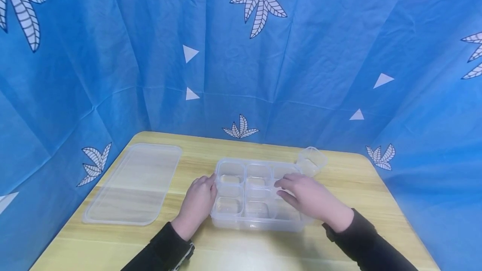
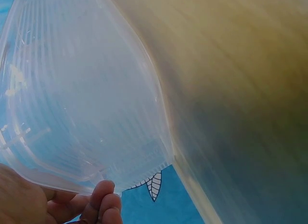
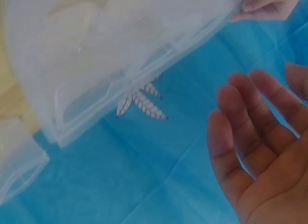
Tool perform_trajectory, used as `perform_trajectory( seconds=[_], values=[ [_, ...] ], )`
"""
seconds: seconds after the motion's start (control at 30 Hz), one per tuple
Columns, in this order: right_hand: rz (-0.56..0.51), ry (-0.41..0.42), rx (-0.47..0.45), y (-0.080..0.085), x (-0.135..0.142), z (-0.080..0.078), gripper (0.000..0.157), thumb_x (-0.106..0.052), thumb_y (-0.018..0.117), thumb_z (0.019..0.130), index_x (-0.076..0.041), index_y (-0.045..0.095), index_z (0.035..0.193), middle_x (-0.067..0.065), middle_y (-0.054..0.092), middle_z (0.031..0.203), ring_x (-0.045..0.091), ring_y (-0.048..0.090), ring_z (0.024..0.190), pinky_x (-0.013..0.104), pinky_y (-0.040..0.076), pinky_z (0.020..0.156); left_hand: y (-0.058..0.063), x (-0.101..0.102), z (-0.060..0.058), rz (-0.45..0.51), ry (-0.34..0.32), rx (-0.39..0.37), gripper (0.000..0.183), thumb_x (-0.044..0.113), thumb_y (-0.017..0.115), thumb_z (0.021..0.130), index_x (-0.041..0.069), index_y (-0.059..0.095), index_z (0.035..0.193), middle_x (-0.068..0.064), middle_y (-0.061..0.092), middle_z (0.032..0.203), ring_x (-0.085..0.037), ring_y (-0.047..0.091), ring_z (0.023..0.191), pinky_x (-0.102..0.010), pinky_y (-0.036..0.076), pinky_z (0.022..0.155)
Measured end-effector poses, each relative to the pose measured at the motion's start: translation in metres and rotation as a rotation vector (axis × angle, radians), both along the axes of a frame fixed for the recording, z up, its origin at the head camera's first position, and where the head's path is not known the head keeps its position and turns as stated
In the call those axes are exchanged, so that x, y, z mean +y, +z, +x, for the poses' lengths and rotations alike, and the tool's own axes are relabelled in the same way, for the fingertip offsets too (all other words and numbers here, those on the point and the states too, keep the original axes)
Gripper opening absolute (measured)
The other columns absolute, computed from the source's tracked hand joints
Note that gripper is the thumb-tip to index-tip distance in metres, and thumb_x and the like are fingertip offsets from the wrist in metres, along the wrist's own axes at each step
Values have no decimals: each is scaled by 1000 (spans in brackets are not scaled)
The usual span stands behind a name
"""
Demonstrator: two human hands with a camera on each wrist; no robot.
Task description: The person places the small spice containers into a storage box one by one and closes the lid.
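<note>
A clear plastic storage box point(image 1: 260, 224) stands on the table with several small square compartments or cups point(image 1: 229, 206) inside it, in two rows. My left hand point(image 1: 199, 198) grips its left side at the rim; in the left wrist view the fingertips point(image 2: 109, 201) lie against the ribbed outer wall point(image 2: 86, 89). Over the right part of the box hovers my right hand point(image 1: 308, 195), its fingers loosely bent and parted. The right wrist view shows that palm point(image 3: 274, 185) with nothing in it, apart from the box's rim point(image 3: 144, 84).
Left of the box, a flat clear lid point(image 1: 132, 187) lies on the wooden table point(image 1: 196, 145). A small clear cup point(image 1: 311, 162) sits behind the box's right back corner. A blue printed curtain point(image 1: 241, 70) hangs around the back and sides.
</note>
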State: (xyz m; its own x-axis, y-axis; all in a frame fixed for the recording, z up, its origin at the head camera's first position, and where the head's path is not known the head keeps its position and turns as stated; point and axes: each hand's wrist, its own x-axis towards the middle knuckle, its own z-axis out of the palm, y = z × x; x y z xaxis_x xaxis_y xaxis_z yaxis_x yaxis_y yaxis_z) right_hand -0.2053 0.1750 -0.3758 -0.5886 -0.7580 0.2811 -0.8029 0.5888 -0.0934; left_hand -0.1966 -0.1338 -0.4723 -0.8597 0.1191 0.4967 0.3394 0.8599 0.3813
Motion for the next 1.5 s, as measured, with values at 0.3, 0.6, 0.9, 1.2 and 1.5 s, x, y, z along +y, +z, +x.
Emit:
perform_trajectory(
  seconds=[0.3,0.6,0.9,1.2,1.5],
  values=[
    [-54,-51,89,16,24,-14,15,-7,72,90,-8,72,105,1,69,96,18,65,88,36,56,75,-2,-1,0,7,-2,12,31,1,62,93,-14,65,120,-13,67,85,-24,59,73,-36,53,68],
    [-40,-164,69,17,43,-25,16,-6,72,90,-6,72,106,5,71,102,23,67,94,42,56,82,-3,0,0,3,-4,32,30,0,62,92,-14,66,118,-12,66,83,-23,58,71,-36,53,66],
    [-76,-268,43,8,61,-38,14,-6,69,92,-4,71,105,7,70,99,27,68,91,46,56,82,-3,-1,-1,2,2,11,31,2,62,93,-14,65,120,-12,66,84,-22,57,71,-35,52,66],
    [-116,-374,16,-8,80,-55,13,-7,63,96,-2,71,105,10,70,99,31,67,93,50,54,83,-2,0,-2,11,3,-1,31,2,61,94,-14,65,120,-13,66,84,-23,58,72,-35,52,67],
    [-129,-430,-7,-23,89,-69,16,-7,63,96,2,70,108,15,69,101,35,66,95,53,53,86,-3,0,-2,12,4,-14,31,2,61,94,-13,65,120,-13,67,84,-22,58,73,-35,52,66]
  ],
)
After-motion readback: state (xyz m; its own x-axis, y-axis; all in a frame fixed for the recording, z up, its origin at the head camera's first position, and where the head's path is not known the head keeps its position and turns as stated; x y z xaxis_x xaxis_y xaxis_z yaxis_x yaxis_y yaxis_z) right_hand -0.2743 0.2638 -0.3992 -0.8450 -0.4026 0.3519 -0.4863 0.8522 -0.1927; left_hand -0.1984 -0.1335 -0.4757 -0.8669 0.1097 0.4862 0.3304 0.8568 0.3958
